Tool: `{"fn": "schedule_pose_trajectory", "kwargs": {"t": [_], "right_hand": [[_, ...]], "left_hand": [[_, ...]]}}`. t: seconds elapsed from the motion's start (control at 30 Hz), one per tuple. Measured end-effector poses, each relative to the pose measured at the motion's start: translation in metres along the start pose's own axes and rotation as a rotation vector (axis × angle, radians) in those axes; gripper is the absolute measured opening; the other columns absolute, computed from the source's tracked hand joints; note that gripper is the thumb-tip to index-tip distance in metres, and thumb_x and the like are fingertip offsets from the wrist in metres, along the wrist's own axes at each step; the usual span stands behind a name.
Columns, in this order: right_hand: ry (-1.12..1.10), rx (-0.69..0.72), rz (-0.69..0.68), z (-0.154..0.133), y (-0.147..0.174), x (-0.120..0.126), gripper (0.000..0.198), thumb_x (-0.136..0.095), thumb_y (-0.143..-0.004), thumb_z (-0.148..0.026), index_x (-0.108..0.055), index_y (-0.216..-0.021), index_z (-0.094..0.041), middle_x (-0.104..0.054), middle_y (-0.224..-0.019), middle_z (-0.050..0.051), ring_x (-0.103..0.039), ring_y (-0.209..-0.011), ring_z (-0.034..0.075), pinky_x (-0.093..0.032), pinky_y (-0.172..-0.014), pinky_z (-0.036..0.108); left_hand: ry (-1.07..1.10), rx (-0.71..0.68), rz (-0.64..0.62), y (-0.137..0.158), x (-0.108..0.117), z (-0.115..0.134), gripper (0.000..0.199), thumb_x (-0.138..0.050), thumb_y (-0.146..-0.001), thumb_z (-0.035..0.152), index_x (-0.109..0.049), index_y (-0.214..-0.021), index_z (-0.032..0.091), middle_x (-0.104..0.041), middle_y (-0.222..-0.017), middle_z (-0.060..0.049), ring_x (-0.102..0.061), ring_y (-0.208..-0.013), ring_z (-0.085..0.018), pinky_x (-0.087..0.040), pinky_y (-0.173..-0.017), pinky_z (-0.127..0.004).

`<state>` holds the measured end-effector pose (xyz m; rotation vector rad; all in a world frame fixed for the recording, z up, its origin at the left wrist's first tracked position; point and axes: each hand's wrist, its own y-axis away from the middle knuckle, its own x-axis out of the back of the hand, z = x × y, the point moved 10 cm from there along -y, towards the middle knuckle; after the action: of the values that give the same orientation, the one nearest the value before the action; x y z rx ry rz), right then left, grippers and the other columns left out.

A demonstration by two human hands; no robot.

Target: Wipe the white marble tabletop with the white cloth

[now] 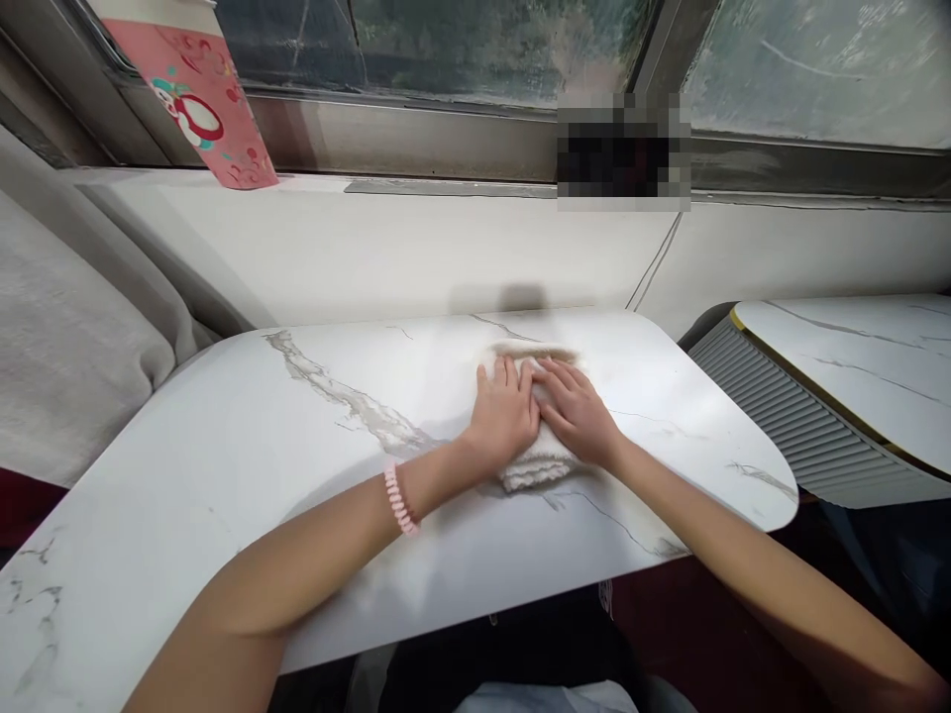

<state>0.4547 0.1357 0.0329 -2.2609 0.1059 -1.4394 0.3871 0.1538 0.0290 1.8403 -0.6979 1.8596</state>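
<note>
A folded white towel point(536, 473) lies on the white marble-patterned table point(334, 495). My left hand point(505, 411) rests flat on the towel's left part, its fingers pointing to the window side. Beside it, my right hand point(576, 411) presses flat on the towel from the right, with the fingers stretched out toward the upper left. The two hands touch or nearly touch at the middle of the cloth. Both palms face down, and much of the towel is hidden under them. A pink coiled band point(399, 498) is around my left wrist.
A pink patterned paper cup point(204, 109) stands on the window sill at the upper left. Grey fabric point(74, 317) hangs at the left. A second marble-patterned table point(862, 347) with a ribbed side stands at the right. Thin cords point(655, 259) run down the wall below a blurred object.
</note>
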Motion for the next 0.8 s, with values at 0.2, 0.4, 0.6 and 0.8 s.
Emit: {"fn": "schedule_pose_trajectory", "kwargs": {"t": [0.2, 0.4, 0.6, 0.8], "right_hand": [[-0.02, 0.05, -0.086, -0.053, 0.028, -0.004, 0.039, -0.039, -0.092, -0.026, -0.055, -0.127, -0.017, -0.049, -0.145, 0.014, -0.036, -0.139, 0.033, -0.033, -0.114, 0.056], [-0.096, 0.124, -0.184, -0.084, 0.029, -0.015, 0.041, -0.043, -0.087, -0.022, -0.053, -0.127, -0.02, -0.047, -0.146, 0.012, -0.035, -0.139, 0.031, -0.032, -0.114, 0.057], [-0.138, 0.148, -0.202, -0.088, -0.002, -0.03, 0.041, -0.044, -0.085, -0.021, -0.056, -0.124, -0.014, -0.051, -0.141, 0.014, -0.039, -0.134, 0.03, -0.033, -0.112, 0.053], [-0.111, 0.085, -0.135, -0.08, -0.06, -0.058, 0.038, -0.044, -0.084, -0.019, -0.06, -0.117, -0.013, -0.055, -0.137, 0.014, -0.041, -0.131, 0.029, -0.03, -0.113, 0.047]], "left_hand": [[-0.136, 0.064, -0.088, 0.051, 0.009, 0.008, 0.055, -0.039, -0.092, 0.019, -0.044, -0.142, -0.004, -0.043, -0.147, -0.026, -0.036, -0.14, -0.04, -0.024, -0.117, -0.054], [-0.09, 0.128, -0.085, 0.081, 0.01, -0.009, 0.053, -0.045, -0.087, 0.013, -0.052, -0.139, 0.004, -0.049, -0.143, -0.024, -0.039, -0.137, -0.042, -0.035, -0.109, -0.061], [-0.378, 0.099, -0.258, 0.072, 0.007, -0.035, 0.051, -0.04, -0.095, 0.017, -0.044, -0.14, -0.005, -0.042, -0.143, -0.034, -0.045, -0.131, -0.045, -0.05, -0.091, -0.051], [-0.25, 0.136, -0.128, 0.032, 0.008, -0.092, 0.045, -0.035, -0.096, 0.02, -0.05, -0.131, -0.004, -0.047, -0.14, -0.033, -0.049, -0.129, -0.041, -0.048, -0.093, -0.049]]}}
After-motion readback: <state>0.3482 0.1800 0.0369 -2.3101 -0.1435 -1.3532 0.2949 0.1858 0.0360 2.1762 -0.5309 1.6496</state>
